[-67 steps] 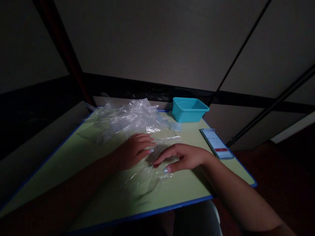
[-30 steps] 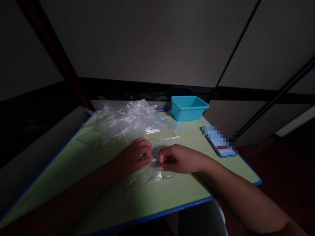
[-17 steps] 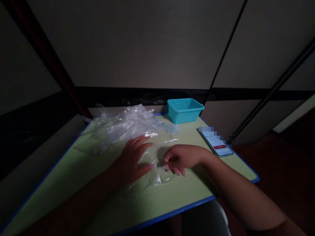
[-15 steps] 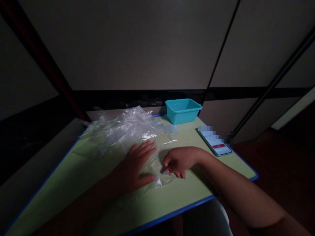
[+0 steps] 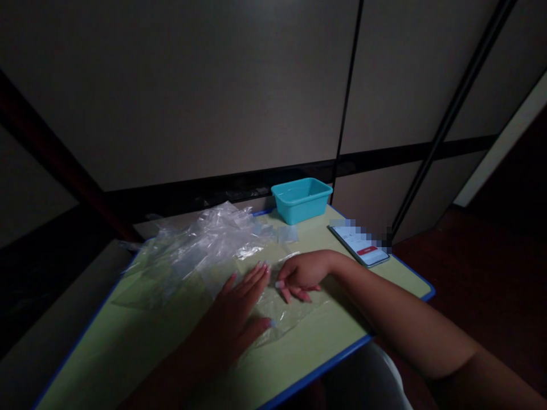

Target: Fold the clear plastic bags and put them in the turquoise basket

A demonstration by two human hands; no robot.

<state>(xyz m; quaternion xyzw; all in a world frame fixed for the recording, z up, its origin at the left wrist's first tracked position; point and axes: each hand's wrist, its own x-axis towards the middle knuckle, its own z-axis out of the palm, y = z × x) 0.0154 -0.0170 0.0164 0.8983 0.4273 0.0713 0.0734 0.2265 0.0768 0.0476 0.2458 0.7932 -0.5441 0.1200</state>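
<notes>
A thin clear plastic bag (image 5: 280, 324) lies spread on the table under both my hands. My left hand (image 5: 237, 310) rests flat on its left part, fingers stretched forward and thumb held out to the right. Across from it, my right hand (image 5: 305, 270) is bent at the wrist over the bag's right side. Its fingers point down and stand slightly apart, with the thumb tip close to the index finger. I see no bag material clearly gripped in it. Beyond my left hand is a loose heap of crumpled clear plastic bags (image 5: 213, 230).
A turquoise plastic basket (image 5: 301, 209) stands at the table's back edge. A phone (image 5: 361, 247) with a lit screen lies near the right edge. The pale green table (image 5: 141, 353) has a blue rim, and dark cabinet panels (image 5: 231, 114) rise behind it.
The view has tilted and shifted to the right. My right hand's fingers have spread a little from a tighter curl. My left hand stays flat on the bag.
</notes>
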